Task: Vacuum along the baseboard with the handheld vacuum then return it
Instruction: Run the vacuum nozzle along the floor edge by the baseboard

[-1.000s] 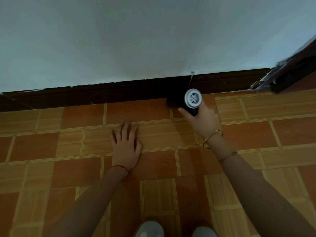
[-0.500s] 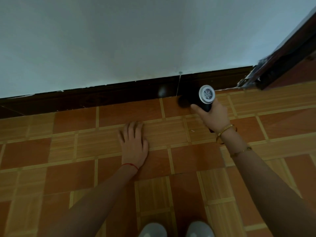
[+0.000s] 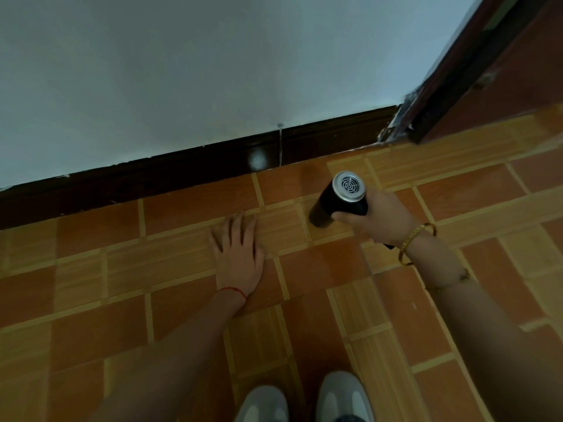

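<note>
The right hand (image 3: 382,219) has its grip clenched around the black handheld vacuum (image 3: 338,199), fingers wrapped over the rear of the barrel just below its silver grilled end cap, which faces up toward the camera. The left hand (image 3: 239,254) grips nothing: it lies flat, palm down and fingers together, pressed on the tiled floor (image 3: 91,284). Nearest the camera, two pale shoes (image 3: 304,400) stand between the forearms. A gold bangle (image 3: 416,243) circles the right wrist and a red string (image 3: 233,290) the left. The vacuum's body slants down and to the left over the tiles, short of the dark baseboard (image 3: 182,175) that runs under the pale wall (image 3: 213,71). At far right stands a dark door frame (image 3: 457,74)
</note>
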### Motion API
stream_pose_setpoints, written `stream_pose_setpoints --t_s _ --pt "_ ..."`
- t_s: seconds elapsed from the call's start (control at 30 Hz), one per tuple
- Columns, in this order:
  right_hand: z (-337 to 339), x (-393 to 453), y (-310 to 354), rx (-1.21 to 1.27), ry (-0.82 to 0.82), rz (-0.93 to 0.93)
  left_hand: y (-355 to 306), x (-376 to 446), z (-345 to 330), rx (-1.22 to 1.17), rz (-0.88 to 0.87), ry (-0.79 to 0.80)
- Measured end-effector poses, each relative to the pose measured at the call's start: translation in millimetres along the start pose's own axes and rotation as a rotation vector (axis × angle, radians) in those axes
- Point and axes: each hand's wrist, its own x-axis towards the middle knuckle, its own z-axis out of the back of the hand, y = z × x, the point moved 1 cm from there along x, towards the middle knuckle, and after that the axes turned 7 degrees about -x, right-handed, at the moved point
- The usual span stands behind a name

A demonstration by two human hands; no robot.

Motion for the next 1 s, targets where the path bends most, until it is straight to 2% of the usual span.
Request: stream_pose_setpoints --t_s 0.1,0.27,0.43,0.57,0.63,0.73,0.9,1.0 --pt "-1 -8 -3 -0.024 -0.098 -0.057 -1 -1 0 0.007 -0.009 -0.013" --pt "-4 -15 0 0.045 0.022 -0.026 0 -2 -1 0.026 -0.017 -0.024" --pt "-9 -27 -17 0.009 -0.162 -0.177 -2 -1 -2 0.029 -0.021 -0.037" --pt "1 -45 -32 0.148 -0.001 -0.148 -10 -6 -3 -0.004 -0.063 -0.054" --pt "3 -55 -36 0.115 0.013 -0.140 -22 -10 -6 -0.057 -0.105 -0.039" --pt "1 -69 -47 0.044 -0.128 -0.191 -48 -13 -14 -0.101 -0.165 0.005" --pt "5 -107 -63 0.116 -0.012 -0.251 -86 -17 -32 -0.087 -0.295 0.133" --pt "1 -129 -81 -0.030 -0.140 -0.385 -101 -20 -39 -0.061 -0.328 0.148"
